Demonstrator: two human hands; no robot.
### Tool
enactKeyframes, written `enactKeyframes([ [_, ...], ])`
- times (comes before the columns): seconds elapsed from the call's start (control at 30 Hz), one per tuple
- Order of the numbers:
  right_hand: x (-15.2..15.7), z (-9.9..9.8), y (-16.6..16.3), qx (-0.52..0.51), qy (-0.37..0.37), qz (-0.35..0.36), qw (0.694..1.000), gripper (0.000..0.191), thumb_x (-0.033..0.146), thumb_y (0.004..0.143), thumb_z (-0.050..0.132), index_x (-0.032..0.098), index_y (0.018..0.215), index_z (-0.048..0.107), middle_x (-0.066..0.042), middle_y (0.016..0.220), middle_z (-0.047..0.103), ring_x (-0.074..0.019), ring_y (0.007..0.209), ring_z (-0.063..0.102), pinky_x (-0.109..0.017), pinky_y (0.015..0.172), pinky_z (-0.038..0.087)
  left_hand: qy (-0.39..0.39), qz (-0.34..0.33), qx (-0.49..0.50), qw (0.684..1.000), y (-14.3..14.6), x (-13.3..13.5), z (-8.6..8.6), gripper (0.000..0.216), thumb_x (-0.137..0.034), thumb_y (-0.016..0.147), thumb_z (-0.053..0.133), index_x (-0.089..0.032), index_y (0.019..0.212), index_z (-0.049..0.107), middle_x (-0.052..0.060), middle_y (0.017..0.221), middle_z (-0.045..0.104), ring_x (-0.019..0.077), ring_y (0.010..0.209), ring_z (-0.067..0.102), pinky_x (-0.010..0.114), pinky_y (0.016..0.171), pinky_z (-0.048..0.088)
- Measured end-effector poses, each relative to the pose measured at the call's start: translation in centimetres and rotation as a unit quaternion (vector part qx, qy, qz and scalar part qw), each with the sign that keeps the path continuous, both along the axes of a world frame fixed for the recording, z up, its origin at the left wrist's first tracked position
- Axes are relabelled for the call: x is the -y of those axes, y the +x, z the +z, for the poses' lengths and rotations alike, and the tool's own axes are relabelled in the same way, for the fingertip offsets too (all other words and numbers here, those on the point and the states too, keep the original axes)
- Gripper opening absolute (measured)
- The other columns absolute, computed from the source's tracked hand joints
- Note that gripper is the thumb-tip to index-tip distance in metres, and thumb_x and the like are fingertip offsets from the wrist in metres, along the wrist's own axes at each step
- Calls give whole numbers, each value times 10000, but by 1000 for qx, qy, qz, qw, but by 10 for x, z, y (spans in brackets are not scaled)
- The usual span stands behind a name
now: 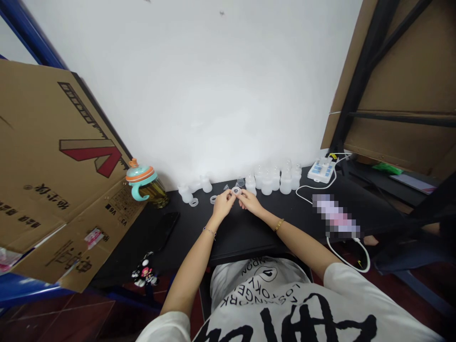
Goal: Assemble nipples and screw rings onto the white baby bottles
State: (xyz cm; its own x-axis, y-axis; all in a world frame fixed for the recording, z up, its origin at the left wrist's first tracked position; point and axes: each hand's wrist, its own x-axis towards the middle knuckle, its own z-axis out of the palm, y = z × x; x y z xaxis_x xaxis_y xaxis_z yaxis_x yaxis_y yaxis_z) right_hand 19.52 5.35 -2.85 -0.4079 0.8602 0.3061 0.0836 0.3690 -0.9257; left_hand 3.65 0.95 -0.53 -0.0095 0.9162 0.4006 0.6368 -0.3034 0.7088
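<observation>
Both hands meet at the middle of the black table (249, 232), near its far edge; left hand (223, 205) and right hand (250, 201) together pinch a small translucent ring (235, 190) between their fingertips, fingers curled closed on it; the ring sits raised just above the tabletop, between the two hands. Beaded bracelet on the left wrist, gold-coloured bracelet on the right.

Just left of the hands, two loose rings (194, 202) lie flat on the table; behind them a few small white bottles (185, 193) stand against the wall. Right of the hands, a tight cluster of white bottles (274, 179), upright, touching one another.

Far left: a sippy cup (144, 183) with teal lid and handle, orange band, amber liquid inside; beside it a large cardboard box (57, 175) tilted on the blue rack. A dark phone (166, 228) lies flat near the table's left front. Right rear: a white power strip (321, 170), white cable trailing forward.
</observation>
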Motion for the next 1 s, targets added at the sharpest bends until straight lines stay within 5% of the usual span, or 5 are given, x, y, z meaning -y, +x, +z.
enactKeyframes([
  [1.0, 6, 5, 1, 10, -6, -4, 1000, 405, 597, 925, 556, 199, 870, 606, 44, 564, 579, -97, 439, 522, -196, 440, 397, -5, 13, -7, 1000, 0, 1, 3, 313, -461, 935, 523, -204, 821, 662, -33, 553, 600, 150, 530, 577, 253, 593, 374],
])
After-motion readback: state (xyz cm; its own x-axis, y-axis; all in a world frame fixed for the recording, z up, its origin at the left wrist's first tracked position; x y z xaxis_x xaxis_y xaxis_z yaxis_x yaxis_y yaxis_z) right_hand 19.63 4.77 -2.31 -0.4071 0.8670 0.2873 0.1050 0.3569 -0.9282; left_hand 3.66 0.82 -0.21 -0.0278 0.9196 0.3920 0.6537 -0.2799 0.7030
